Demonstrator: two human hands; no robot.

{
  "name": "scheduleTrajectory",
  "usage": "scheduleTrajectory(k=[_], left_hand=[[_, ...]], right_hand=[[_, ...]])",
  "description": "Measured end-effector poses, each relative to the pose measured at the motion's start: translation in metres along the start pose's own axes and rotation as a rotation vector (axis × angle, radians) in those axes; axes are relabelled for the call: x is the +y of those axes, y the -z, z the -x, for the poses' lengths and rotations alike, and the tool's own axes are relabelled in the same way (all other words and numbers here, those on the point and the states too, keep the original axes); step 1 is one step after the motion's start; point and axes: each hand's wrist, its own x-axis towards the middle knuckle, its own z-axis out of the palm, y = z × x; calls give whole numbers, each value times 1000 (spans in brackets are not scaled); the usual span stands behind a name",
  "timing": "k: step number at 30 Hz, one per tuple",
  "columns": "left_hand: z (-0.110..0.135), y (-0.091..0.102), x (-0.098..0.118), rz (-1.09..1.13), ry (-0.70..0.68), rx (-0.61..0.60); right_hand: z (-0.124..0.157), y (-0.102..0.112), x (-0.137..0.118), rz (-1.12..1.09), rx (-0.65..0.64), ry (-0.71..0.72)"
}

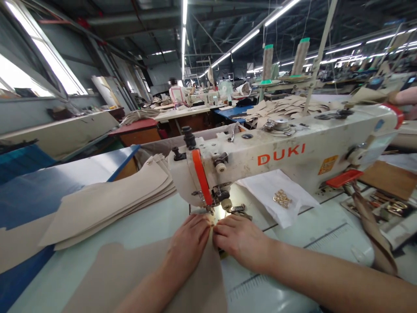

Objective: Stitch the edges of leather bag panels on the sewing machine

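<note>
A white sewing machine [280, 150] with orange DUKI lettering stands before me, its lit needle area low at its left end. A large flat beige fabric piece [130, 269] lies on the pale green table, running up to the presser foot. My left hand [190, 239] rests over this fabric, its fingers closed together at the edge just in front of the needle. Close beside it, my right hand [241, 239] has its fingers curled in, fingertips pinching at the same edge. The exact grip of both hands is partly hidden by the fingers.
Stacked beige fabric pieces [114, 198] lie to the left. Behind the needle, a white sheet [276, 191] holds small gold-coloured metal pieces [282, 198]. A red tray [344, 178] and a parts box [384, 208] sit at right. Thread cones [267, 64] stand behind.
</note>
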Motion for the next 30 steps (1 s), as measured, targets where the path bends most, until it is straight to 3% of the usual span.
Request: scheduleTrajectory(k=[9, 16, 30], left_hand=[[-7, 0, -7, -76, -76, -52], [-3, -2, -5, -164, -162, 44], [-2, -4, -5, -229, -215, 53]], right_hand=[[0, -2, 1, -7, 5, -5], [1, 0, 2, -14, 11, 26], [1, -1, 2, -26, 9, 28]])
